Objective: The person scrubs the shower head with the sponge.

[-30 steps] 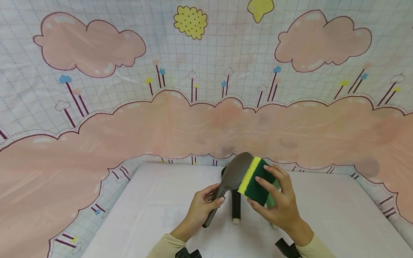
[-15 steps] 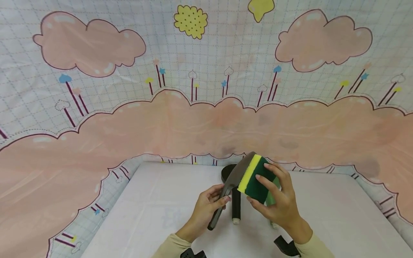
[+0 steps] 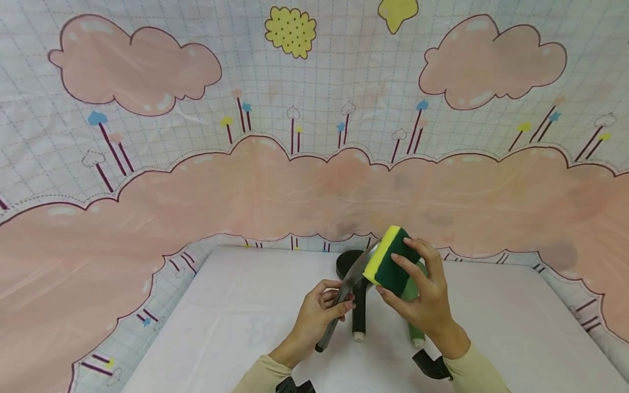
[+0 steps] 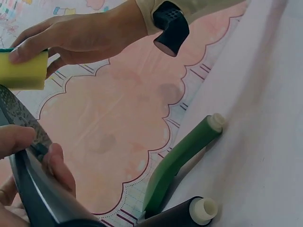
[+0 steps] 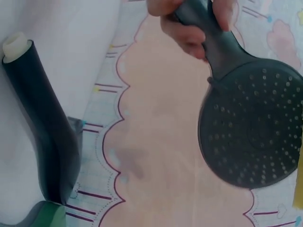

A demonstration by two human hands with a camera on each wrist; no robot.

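Note:
A grey handheld shower head (image 3: 350,277) tilts up over the table, its handle gripped by my left hand (image 3: 314,322). Its round nozzle face (image 5: 248,127) shows in the right wrist view. My right hand (image 3: 434,297) pinches a yellow and green sponge (image 3: 391,259) by its green scouring side. The sponge's yellow side faces the shower head, close to the nozzle face; whether they touch I cannot tell. In the left wrist view, the sponge (image 4: 23,71) is at the left edge, above the shower head.
Behind the hands, a black shower head (image 3: 359,314) and a green one (image 3: 415,327) lie on the white table (image 3: 236,316), handles pointing towards me. My right hand partly hides the green one. A cloth with printed clouds (image 3: 314,191) hangs beyond the table.
My left hand has moved slightly right and turned the shower head, so it now appears nearly edge-on. The sponge has moved a little up. More of both shower heads on the table shows.

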